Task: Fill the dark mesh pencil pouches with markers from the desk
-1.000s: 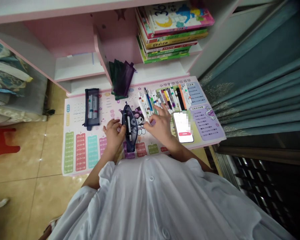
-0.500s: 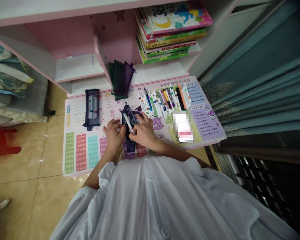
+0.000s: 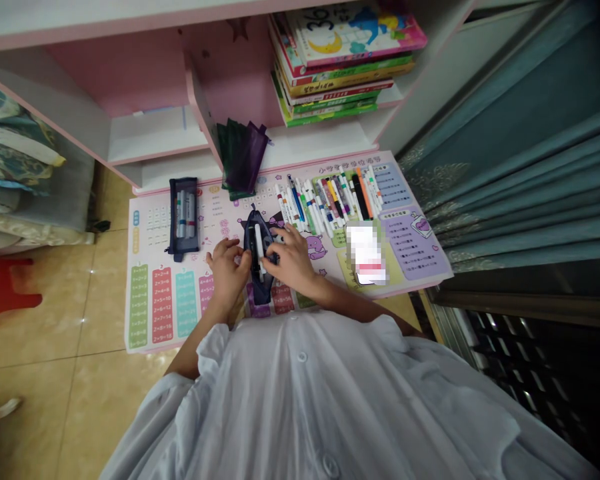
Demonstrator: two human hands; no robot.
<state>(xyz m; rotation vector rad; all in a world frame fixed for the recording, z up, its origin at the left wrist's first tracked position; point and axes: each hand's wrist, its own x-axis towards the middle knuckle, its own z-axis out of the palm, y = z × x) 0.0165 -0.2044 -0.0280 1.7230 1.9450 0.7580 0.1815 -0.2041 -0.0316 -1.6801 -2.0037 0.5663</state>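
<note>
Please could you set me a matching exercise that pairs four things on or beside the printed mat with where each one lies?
Things:
1. Dark navy pencil pouch
2. Smartphone with a blurred screen
3. Sheer green and purple mesh bags
4. Rows of coloured markers

Places:
A. Flat on the mat, right of the right hand
B. Side by side, just beyond the right hand
C. Between the left hand and right hand
D. Bunched against the pink shelf upright

Pairs: 1-C, 2-A, 3-D, 4-B

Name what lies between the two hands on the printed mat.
The head view shows a dark navy pencil pouch between the left hand and the right hand, with a white marker in it.
</note>
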